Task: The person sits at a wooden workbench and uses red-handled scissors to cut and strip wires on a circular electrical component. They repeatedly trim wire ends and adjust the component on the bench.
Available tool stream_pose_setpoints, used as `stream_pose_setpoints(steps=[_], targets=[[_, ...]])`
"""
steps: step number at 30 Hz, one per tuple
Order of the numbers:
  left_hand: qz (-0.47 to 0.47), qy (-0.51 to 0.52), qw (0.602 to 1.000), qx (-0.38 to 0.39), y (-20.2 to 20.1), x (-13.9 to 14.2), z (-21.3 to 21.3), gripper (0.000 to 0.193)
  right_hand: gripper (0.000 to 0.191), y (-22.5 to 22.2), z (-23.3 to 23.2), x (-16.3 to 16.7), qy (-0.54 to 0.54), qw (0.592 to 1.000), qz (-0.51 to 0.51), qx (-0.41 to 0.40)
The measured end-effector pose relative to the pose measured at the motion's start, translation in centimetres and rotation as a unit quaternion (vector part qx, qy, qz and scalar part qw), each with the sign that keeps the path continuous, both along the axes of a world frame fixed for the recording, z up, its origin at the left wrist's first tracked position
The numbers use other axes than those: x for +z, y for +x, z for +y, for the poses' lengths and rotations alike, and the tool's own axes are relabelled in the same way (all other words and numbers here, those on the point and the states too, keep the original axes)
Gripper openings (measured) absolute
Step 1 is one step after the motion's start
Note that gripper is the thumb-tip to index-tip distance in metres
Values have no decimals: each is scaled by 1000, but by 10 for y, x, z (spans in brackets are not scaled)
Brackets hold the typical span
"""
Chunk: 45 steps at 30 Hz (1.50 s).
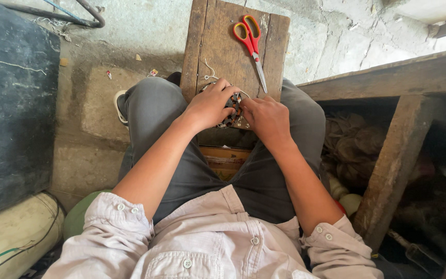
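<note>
Head view: left hand (210, 106) and right hand (265, 118) both closed on a small dark beaded piece (232, 109) at near edge of wooden counter (218, 49); red-handled scissors (251, 44) lying farther back, well apart

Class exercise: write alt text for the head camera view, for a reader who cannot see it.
Seated person's left hand and right hand grip a small wire-wound ring on a wooden board across the knees; red-handled scissors lie beyond.
</note>
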<state>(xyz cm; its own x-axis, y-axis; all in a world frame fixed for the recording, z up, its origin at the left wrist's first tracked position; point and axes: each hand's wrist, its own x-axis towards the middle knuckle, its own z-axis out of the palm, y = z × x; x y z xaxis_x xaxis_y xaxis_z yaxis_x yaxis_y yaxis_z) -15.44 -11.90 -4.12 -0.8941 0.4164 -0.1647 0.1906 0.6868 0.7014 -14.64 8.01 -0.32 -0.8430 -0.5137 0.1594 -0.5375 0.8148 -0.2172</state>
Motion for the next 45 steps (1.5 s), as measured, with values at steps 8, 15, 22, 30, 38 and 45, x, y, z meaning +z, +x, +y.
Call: stream_pose_setpoints(steps=[8, 15, 22, 30, 38, 45], targets=[[-3, -6, 1000, -3, 2, 1, 1, 57, 7, 3, 2, -1, 10, 1000, -3, 5], [-9, -3, 1000, -7, 3, 5, 1, 57, 8, 3, 7, -1, -51, 999, -14, -4], [-13, -5, 1000, -3, 0, 1, 0, 57, 9, -4, 7, 4, -92, 996, 9, -19], [-2, -8, 1000, 2, 1, -1, -2, 58, 7, -2, -4, 0, -23, 999, 32, 10], [-8, -19, 1000, 2, 3, 2, -1, 58, 9, 1, -4, 1, -16, 998, 60, 19], [-4, -22, 1000, 5, 5, 0, -3, 59, 10, -4, -5, -3, 12, 995, 76, 61]])
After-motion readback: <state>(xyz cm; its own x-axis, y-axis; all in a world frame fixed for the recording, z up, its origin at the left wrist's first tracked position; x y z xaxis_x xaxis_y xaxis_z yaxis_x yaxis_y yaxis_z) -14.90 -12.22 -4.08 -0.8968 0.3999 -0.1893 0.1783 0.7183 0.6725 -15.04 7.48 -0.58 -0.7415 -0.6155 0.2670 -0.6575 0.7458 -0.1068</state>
